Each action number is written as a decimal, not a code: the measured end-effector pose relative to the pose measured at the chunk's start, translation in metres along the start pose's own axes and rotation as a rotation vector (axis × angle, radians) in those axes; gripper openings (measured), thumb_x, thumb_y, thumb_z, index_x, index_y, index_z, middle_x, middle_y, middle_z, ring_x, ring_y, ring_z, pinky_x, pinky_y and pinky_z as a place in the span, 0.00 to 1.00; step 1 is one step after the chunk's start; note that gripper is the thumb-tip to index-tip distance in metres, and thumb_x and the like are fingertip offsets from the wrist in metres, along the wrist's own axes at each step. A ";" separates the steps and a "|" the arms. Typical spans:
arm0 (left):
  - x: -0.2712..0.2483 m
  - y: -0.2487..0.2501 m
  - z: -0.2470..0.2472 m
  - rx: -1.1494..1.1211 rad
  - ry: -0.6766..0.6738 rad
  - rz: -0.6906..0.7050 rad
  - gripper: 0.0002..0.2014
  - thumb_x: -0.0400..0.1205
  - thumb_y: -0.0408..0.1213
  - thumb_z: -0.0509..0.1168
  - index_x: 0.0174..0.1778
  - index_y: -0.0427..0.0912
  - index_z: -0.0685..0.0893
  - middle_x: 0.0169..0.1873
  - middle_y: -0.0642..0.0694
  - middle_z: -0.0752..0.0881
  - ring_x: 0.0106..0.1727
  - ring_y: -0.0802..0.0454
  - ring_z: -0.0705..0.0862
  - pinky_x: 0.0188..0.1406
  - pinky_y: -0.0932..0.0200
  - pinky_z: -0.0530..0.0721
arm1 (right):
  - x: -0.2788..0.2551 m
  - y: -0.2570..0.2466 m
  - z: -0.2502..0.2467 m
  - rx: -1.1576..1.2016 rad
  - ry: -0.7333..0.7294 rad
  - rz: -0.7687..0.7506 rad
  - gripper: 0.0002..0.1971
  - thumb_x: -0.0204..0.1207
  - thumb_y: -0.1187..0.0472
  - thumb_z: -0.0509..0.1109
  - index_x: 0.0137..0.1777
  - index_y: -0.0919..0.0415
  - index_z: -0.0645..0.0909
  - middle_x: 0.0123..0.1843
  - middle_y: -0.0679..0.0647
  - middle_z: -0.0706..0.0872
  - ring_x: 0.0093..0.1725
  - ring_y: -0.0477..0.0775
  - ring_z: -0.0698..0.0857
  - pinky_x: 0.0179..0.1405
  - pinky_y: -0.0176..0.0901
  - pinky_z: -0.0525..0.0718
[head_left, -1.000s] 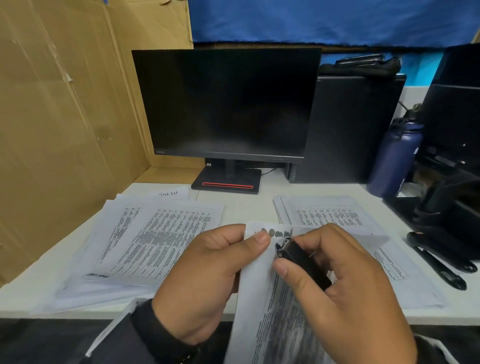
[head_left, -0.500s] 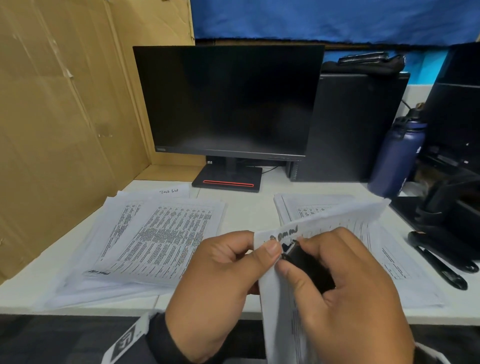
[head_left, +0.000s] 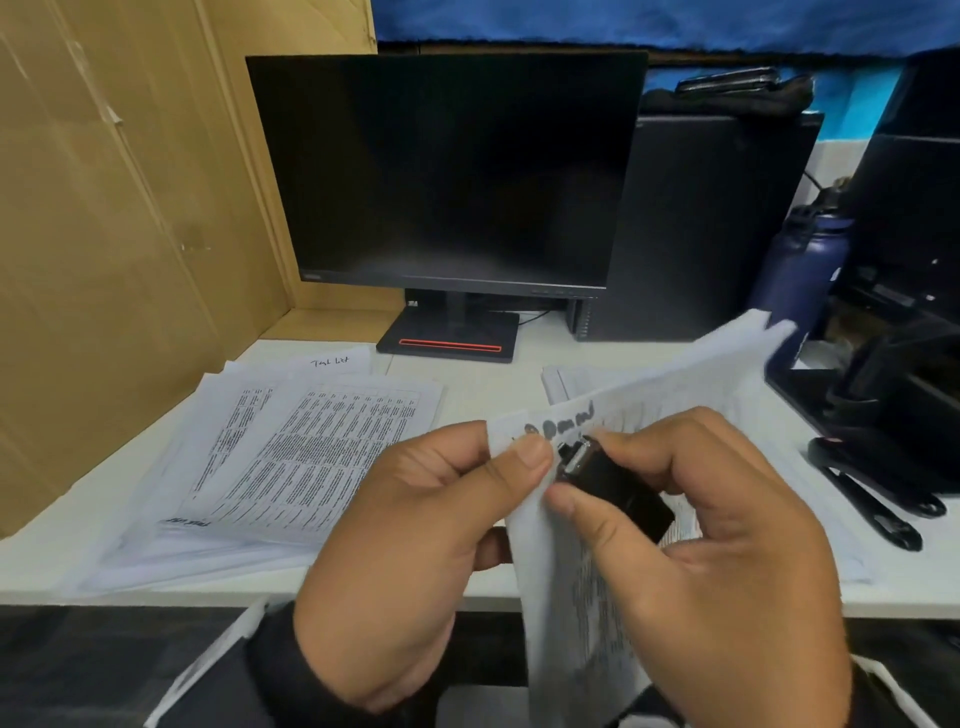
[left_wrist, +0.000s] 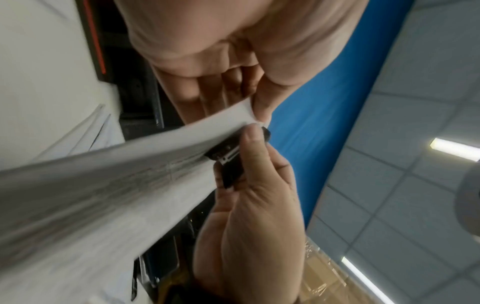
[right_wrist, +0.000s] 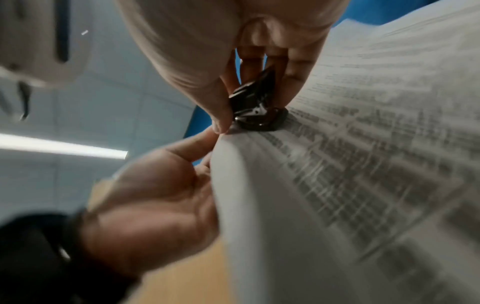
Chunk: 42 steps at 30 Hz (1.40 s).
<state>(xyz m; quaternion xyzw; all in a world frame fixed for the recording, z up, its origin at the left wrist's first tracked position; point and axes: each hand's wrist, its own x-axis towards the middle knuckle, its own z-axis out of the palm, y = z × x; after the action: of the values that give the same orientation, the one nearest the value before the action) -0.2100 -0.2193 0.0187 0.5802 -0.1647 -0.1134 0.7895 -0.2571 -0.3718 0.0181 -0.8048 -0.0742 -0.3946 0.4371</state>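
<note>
A sheaf of printed sheets (head_left: 571, 597) is held up over the near edge of the desk, its far corner fanned toward the right. My left hand (head_left: 524, 460) pinches the sheaf's top left corner, thumb on top beside some handwriting. My right hand (head_left: 587, 470) grips a small black stapler-like tool (head_left: 618, 488) between thumb and fingers. The tool's metal mouth sits on that same corner. In the left wrist view the tool (left_wrist: 228, 162) meets the sheets (left_wrist: 116, 185) just below the left hand (left_wrist: 249, 111). The right wrist view shows the tool (right_wrist: 254, 111) against the printed page (right_wrist: 350, 164).
A dark monitor (head_left: 447, 171) stands at the back of the white desk (head_left: 52, 561), with a black computer tower (head_left: 717, 223) and a blue bottle (head_left: 800, 280) to its right. Paper stacks (head_left: 311, 452) lie at left, black tools (head_left: 872, 499) at right. Cardboard (head_left: 104, 260) walls the left side.
The sheaf's far corner has swung up and to the right, and the pages have fanned. Both hands have stayed on the top left corner, the tool still at it.
</note>
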 end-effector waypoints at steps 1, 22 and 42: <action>0.000 0.002 -0.001 0.029 0.002 0.010 0.13 0.77 0.41 0.72 0.50 0.36 0.94 0.46 0.32 0.93 0.42 0.46 0.89 0.45 0.51 0.91 | -0.001 0.001 0.000 -0.079 0.012 -0.062 0.09 0.66 0.54 0.84 0.43 0.51 0.88 0.41 0.43 0.85 0.45 0.46 0.86 0.43 0.35 0.81; 0.002 0.003 -0.004 0.183 0.030 0.097 0.12 0.75 0.46 0.72 0.35 0.42 0.93 0.28 0.49 0.87 0.30 0.57 0.81 0.32 0.66 0.81 | 0.000 -0.011 0.004 0.305 -0.102 0.438 0.17 0.51 0.47 0.85 0.41 0.46 0.89 0.36 0.48 0.92 0.34 0.48 0.90 0.35 0.47 0.91; 0.013 -0.020 -0.010 0.166 0.142 -0.038 0.20 0.76 0.46 0.74 0.44 0.28 0.91 0.40 0.26 0.90 0.39 0.44 0.85 0.44 0.50 0.87 | -0.001 0.019 0.012 0.083 -0.145 0.379 0.10 0.65 0.51 0.84 0.43 0.44 0.87 0.38 0.43 0.91 0.39 0.45 0.90 0.41 0.40 0.89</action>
<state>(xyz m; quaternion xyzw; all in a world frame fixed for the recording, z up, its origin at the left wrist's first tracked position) -0.1938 -0.2208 -0.0011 0.6530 -0.1061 -0.0727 0.7463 -0.2419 -0.3738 0.0016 -0.8121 0.0310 -0.2431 0.5296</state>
